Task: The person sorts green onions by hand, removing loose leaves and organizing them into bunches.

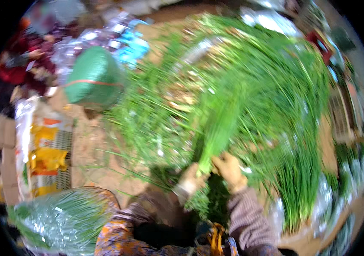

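My left hand (190,180), in a pale glove, is closed round the light lower end of a bunch of long green stalks (223,123). The bunch slants up and away to the right, its leafy tops blurred over the heap. Against the right side of that same end is my right hand (231,170), in a tan glove, with its fingers curled together. Whatever they pinch is too blurred to make out. Below the hands, loose feathery greens (200,202) hang close to my left wrist.
A wide heap of loose green stalks (271,85) covers the ground ahead, with longer ones laid in line (299,183) at the right. At left are a green sack (93,79), a printed bag (47,147) and plastic-wrapped greens (62,219). Another person (24,64) sits far left.
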`<state>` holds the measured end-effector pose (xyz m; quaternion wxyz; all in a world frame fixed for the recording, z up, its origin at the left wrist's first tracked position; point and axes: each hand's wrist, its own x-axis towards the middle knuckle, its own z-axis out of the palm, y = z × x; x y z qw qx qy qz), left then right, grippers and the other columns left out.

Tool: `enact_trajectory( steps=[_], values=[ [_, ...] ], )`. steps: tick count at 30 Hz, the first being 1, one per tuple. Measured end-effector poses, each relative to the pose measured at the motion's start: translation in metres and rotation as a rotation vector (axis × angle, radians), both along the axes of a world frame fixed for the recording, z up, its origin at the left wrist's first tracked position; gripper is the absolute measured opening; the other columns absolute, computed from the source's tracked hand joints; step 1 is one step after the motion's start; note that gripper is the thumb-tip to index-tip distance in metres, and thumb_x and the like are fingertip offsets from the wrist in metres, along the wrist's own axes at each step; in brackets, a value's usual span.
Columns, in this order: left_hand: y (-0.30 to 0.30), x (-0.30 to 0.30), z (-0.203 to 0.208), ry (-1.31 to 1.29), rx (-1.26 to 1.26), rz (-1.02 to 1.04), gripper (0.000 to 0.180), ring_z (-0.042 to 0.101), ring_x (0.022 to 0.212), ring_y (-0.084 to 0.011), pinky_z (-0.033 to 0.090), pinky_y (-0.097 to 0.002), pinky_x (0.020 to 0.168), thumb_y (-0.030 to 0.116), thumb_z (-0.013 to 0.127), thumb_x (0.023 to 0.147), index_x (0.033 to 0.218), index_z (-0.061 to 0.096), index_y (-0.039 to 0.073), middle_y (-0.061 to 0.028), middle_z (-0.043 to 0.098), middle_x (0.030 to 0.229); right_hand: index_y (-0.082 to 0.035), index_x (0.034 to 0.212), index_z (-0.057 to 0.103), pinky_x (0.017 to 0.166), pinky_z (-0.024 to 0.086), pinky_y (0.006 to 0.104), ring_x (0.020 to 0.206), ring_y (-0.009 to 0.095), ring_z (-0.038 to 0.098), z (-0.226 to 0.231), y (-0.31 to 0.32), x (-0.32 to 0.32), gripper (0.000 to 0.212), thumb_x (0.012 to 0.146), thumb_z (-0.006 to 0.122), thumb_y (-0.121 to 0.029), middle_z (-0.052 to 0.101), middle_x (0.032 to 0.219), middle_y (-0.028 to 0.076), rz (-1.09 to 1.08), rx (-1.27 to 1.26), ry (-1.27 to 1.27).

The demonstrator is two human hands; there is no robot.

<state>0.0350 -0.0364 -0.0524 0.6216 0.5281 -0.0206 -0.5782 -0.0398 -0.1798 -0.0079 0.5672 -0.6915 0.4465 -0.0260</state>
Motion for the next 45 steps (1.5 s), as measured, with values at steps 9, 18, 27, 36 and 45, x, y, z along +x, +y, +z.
enact_trajectory(
  steps=[9, 18, 27, 36, 45],
  values=[
    [-0.012, 0.006, 0.063, -0.480, -0.084, -0.176, 0.041, 0.048, 0.084, -0.0097, 0.042, -0.0243, 0.076, 0.007, 0.067, 0.073, 0.106, 0.045, 0.003, -0.0024, 0.053, 0.092, 0.000, 0.074, 0.051, 0.043, 0.037, 0.0217, 0.046, 0.009, 0.048, 0.019, 0.006, -0.013, 0.019, 0.085, 0.058, -0.013, 0.055, 0.060, 0.004, -0.193, 0.295, -0.387],
    [-0.086, -0.005, 0.095, -0.202, -0.045, -0.408, 0.042, 0.056, 0.071, -0.0110, 0.048, -0.0212, 0.059, 0.000, 0.059, 0.076, 0.115, 0.046, 0.006, -0.0037, 0.056, 0.089, 0.004, 0.069, 0.053, 0.041, 0.037, 0.0252, 0.044, 0.009, 0.047, 0.039, -0.044, -0.043, 0.023, 0.083, 0.060, -0.014, 0.054, 0.056, 0.004, -0.181, -0.106, -0.438],
    [-0.126, -0.065, 0.099, -0.846, 0.055, -0.262, 0.037, 0.054, 0.089, -0.0193, 0.043, -0.0282, 0.081, 0.002, 0.058, 0.071, 0.107, 0.051, 0.001, -0.0089, 0.058, 0.094, 0.001, 0.069, 0.051, 0.036, 0.035, 0.0225, 0.040, 0.009, 0.048, 0.031, -0.085, -0.077, 0.020, 0.082, 0.058, -0.012, 0.055, 0.054, 0.006, -0.297, 0.115, -0.435],
    [-0.067, -0.072, 0.150, -0.783, 0.295, -0.196, 0.032, 0.058, 0.069, -0.0136, 0.050, -0.0250, 0.059, 0.004, 0.055, 0.080, 0.111, 0.048, 0.001, -0.0083, 0.059, 0.089, 0.003, 0.072, 0.054, 0.039, 0.039, 0.0224, 0.043, 0.011, 0.051, 0.047, -0.046, -0.072, 0.020, 0.083, 0.057, -0.014, 0.057, 0.057, 0.008, -0.004, 0.460, -0.510],
    [-0.082, -0.067, 0.155, -0.432, 0.076, 0.041, 0.034, 0.058, 0.068, -0.0125, 0.045, -0.0216, 0.055, -0.008, 0.056, 0.071, 0.102, 0.050, 0.003, -0.0035, 0.056, 0.087, 0.002, 0.071, 0.054, 0.041, 0.040, 0.0230, 0.048, 0.010, 0.052, 0.062, -0.049, -0.064, 0.023, 0.082, 0.060, -0.018, 0.056, 0.059, 0.005, -0.086, 0.304, -0.547]
  ],
)
